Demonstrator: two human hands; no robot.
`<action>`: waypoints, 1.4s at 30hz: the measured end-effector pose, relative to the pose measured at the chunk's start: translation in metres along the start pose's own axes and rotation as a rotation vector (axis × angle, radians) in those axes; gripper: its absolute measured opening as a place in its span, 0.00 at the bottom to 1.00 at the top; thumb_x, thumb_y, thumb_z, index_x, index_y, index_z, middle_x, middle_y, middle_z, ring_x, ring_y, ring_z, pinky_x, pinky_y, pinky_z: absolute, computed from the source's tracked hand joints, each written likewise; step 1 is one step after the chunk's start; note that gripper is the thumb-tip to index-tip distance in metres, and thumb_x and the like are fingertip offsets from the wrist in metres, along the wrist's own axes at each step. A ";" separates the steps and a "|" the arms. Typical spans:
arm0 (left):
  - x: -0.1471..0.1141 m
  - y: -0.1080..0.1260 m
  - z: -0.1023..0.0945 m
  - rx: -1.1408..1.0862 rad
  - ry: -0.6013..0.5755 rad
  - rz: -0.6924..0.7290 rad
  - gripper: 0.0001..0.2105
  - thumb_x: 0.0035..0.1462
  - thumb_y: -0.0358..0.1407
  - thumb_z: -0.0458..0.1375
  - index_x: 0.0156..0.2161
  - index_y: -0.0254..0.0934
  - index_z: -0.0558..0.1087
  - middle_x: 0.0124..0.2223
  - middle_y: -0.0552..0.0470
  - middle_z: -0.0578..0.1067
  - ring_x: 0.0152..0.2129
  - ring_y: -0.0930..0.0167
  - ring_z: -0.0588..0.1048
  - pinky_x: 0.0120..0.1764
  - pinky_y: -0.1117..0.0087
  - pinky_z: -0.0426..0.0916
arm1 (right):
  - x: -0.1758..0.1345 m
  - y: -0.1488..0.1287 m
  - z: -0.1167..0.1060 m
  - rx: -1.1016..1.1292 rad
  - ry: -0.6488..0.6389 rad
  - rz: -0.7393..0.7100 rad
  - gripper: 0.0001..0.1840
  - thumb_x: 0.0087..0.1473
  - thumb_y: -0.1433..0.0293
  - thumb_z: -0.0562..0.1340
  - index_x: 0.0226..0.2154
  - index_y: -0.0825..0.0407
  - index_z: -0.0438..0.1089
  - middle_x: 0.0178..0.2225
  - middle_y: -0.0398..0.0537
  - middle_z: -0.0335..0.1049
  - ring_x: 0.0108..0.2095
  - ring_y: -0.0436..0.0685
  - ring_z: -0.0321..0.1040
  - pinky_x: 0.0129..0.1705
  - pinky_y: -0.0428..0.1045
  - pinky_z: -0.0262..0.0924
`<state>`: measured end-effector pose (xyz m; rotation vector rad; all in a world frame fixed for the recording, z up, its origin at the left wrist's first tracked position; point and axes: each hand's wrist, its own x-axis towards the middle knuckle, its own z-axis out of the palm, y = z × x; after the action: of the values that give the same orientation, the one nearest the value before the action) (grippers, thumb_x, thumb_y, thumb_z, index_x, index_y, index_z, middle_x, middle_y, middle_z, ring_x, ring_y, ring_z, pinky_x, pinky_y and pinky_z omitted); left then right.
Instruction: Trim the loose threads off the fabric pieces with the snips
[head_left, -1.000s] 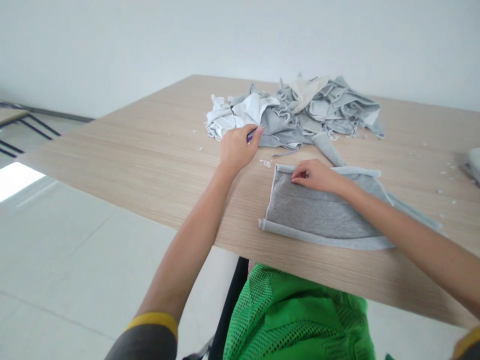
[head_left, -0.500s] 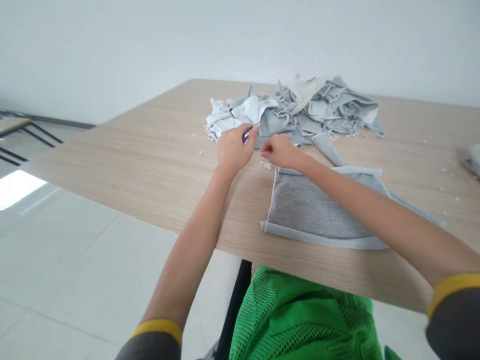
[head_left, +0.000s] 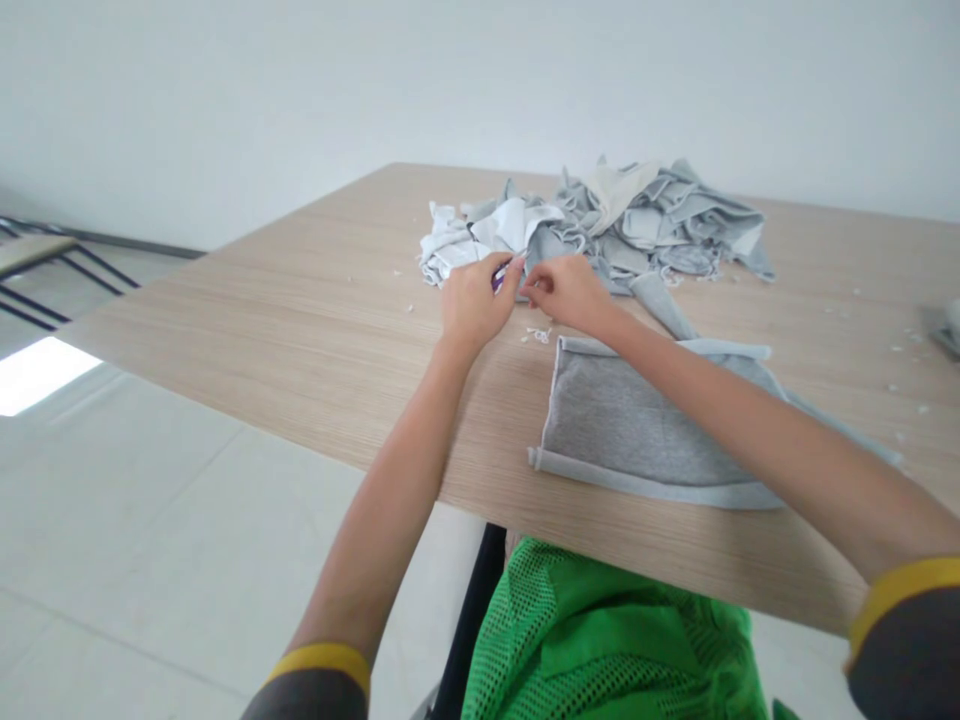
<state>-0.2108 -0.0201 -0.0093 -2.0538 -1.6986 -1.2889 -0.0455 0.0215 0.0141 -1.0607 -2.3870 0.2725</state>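
My left hand (head_left: pixel 480 297) is closed round a small purple tool (head_left: pixel 499 277). Most of the tool is hidden by the fingers, so its exact kind does not show. Close beside its tip, my right hand (head_left: pixel 568 288) has thumb and fingers pinched together; anything between them is too small to make out. Below the hands lies a little heap of white thread scraps (head_left: pixel 539 335). A grey fabric piece (head_left: pixel 630 415) with pale, rolled edges lies flat under my right forearm, near the table's front edge.
Behind my hands, a pile of grey and white fabric pieces (head_left: pixel 645 215) spreads over the wooden table (head_left: pixel 315 280). More cloth (head_left: pixel 951 325) shows at the right edge. Bits of lint dot the tabletop. A stool-like seat (head_left: pixel 34 252) stands at far left.
My right hand has come up slightly and nearer to my left hand. The view has shifted a little, so everything sits slightly further right and lower. The flat fabric piece stays put.
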 end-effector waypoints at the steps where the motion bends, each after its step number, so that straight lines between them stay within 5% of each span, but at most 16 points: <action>1: 0.000 0.000 0.000 -0.003 -0.002 0.003 0.19 0.69 0.48 0.50 0.44 0.41 0.80 0.39 0.47 0.83 0.35 0.64 0.79 0.39 0.66 0.68 | -0.002 -0.001 -0.006 0.002 0.006 -0.008 0.11 0.59 0.70 0.62 0.36 0.57 0.81 0.33 0.54 0.81 0.38 0.63 0.77 0.45 0.53 0.66; 6: 0.000 0.001 0.001 -0.032 -0.005 -0.008 0.20 0.69 0.49 0.50 0.44 0.41 0.80 0.39 0.47 0.83 0.35 0.63 0.79 0.41 0.65 0.68 | -0.045 -0.001 -0.046 0.067 0.057 -0.024 0.17 0.55 0.78 0.60 0.44 0.55 0.80 0.41 0.51 0.82 0.42 0.59 0.78 0.45 0.51 0.70; 12: -0.001 -0.001 0.011 -0.089 -0.044 -0.015 0.21 0.69 0.52 0.49 0.45 0.42 0.80 0.40 0.47 0.82 0.38 0.62 0.78 0.45 0.63 0.67 | -0.182 -0.012 -0.092 0.106 0.052 0.166 0.11 0.56 0.69 0.65 0.41 0.43 0.80 0.42 0.48 0.82 0.39 0.63 0.80 0.44 0.59 0.75; 15: -0.002 0.000 0.016 -0.130 -0.084 -0.016 0.21 0.68 0.52 0.51 0.46 0.41 0.80 0.41 0.46 0.82 0.40 0.61 0.78 0.45 0.62 0.67 | -0.242 -0.016 -0.097 0.096 -0.023 0.252 0.09 0.56 0.65 0.67 0.40 0.36 0.78 0.41 0.44 0.82 0.38 0.63 0.80 0.38 0.59 0.75; 18: -0.005 0.006 0.018 -0.157 -0.117 -0.002 0.20 0.68 0.51 0.51 0.46 0.42 0.81 0.41 0.46 0.82 0.39 0.61 0.78 0.44 0.63 0.68 | -0.270 -0.021 -0.088 0.138 -0.065 0.243 0.10 0.56 0.64 0.68 0.42 0.34 0.77 0.42 0.43 0.81 0.38 0.62 0.79 0.39 0.59 0.75; 32: -0.009 0.007 0.027 -0.142 -0.203 0.069 0.23 0.69 0.51 0.47 0.41 0.39 0.80 0.35 0.50 0.80 0.31 0.68 0.75 0.39 0.68 0.67 | -0.193 -0.074 0.012 0.098 -0.194 0.083 0.17 0.62 0.57 0.63 0.45 0.52 0.77 0.45 0.58 0.74 0.45 0.65 0.71 0.45 0.56 0.65; 42: -0.009 0.014 0.024 -0.228 -0.145 0.085 0.19 0.68 0.47 0.53 0.41 0.35 0.81 0.31 0.50 0.78 0.28 0.70 0.72 0.34 0.69 0.62 | -0.200 -0.066 0.024 0.528 -0.091 0.112 0.07 0.56 0.77 0.64 0.36 0.54 0.79 0.37 0.51 0.76 0.40 0.59 0.71 0.47 0.54 0.62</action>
<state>-0.1867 -0.0167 -0.0252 -2.3742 -1.5625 -1.3942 0.0126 -0.1704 -0.0555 -0.9383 -2.1476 0.9480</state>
